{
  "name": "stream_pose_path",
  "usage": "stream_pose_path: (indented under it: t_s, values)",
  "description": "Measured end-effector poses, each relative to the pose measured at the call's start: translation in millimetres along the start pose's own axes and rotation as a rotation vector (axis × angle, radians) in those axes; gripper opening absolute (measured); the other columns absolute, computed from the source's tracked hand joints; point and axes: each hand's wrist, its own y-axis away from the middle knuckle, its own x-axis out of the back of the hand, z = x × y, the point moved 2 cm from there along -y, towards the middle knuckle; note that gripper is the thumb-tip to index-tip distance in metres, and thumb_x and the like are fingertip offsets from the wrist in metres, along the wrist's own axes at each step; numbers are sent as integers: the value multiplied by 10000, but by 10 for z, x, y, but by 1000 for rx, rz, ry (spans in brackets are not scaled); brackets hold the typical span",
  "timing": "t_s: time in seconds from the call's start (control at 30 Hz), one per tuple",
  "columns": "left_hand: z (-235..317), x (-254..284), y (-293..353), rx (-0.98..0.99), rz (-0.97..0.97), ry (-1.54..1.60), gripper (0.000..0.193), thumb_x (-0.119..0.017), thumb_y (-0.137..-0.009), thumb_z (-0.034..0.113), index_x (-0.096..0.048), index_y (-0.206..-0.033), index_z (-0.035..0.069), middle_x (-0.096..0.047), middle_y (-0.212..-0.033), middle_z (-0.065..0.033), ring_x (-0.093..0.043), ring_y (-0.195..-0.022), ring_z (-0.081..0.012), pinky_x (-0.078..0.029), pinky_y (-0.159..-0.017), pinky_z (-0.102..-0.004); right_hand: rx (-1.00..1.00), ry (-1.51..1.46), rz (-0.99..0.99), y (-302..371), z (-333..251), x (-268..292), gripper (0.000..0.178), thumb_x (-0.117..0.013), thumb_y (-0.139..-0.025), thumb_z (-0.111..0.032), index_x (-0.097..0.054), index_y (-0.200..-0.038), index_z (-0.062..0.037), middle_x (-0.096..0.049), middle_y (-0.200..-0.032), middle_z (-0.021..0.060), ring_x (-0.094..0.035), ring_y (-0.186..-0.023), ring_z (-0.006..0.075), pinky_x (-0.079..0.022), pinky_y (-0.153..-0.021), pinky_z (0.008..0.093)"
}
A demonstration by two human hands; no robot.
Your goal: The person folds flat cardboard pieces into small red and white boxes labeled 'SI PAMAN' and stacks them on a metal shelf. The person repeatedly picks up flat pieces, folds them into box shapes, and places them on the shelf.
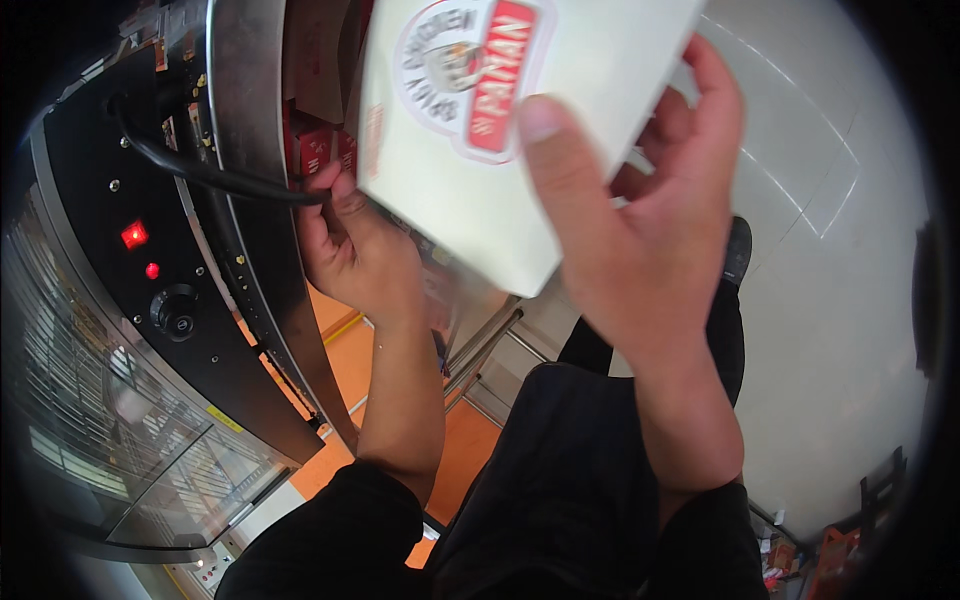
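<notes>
My right hand (640,230) grips a white paper box (440,190), thumb flat on its printed face and fingers curled behind the edge. The box is tilted, and its top runs out of view. A round emblem and a red panel mark that face. To the left of the box, my left hand (365,250) has its thumb and fingers drawn together at a metal-edged opening. A black cable (230,182) ends visually at those fingertips. Red printed packaging (318,150) lies just beyond them. Whether the fingers pinch the cable, the packaging or something else is hidden.
On the left stands a glass-fronted cabinet with a black control panel (165,250), lit red switches and a round knob (175,312). Below my left arm are orange panels (465,440) and metal rails (485,350). Pale floor tiles (820,330) extend right, with red items (790,555) lower right.
</notes>
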Motion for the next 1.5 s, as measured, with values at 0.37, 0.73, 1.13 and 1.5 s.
stream_pose_path:
  t_s: [0.37, 0.73, 1.13, 1.5]
  values:
    - [28, 169, 192, -1, 108, 51, 260, -648, -1040, 262, -626, -1092, 9, -695, -1085, -93, -645, -987, -176, -515, -889, -327, 84, 138, -55, -169, 102, -389, 696, -759, -903, -229, -373, -1392, 80, -566, -1273, 304, -622, -1139, 396, -524, -955, 438]
    - [-53, 267, 303, 166, 150, 219, 344, -694, -1014, 274, -652, -1120, -50, -700, -1107, -114, -636, -999, -170, -507, -872, -303, -29, 235, -311, -293, 49, -1320, 607, -752, -865, -113, -384, -1288, 120, -549, -1259, 374, -609, -1162, 469, -514, -976, 485]
    - [5, 267, 286, 108, 143, 138, 352, -721, -999, 251, -695, -1149, -66, -746, -1021, -116, -661, -938, -151, -510, -845, -277, 215, 617, -467, -664, 294, -1815, 331, -769, -807, -115, -611, -983, 117, -594, -1120, 294, -593, -1149, 398, -516, -936, 434]
    - [-48, 119, 312, 536, 128, -45, 676, -706, -981, 430, -462, -1409, -33, -531, -1412, -198, -537, -1285, -259, -429, -1085, -417, -462, -225, 266, -331, 968, -748, 587, -455, -1059, -461, -446, -1446, -20, -542, -1397, 158, -462, -1322, 239, -350, -1129, 370]
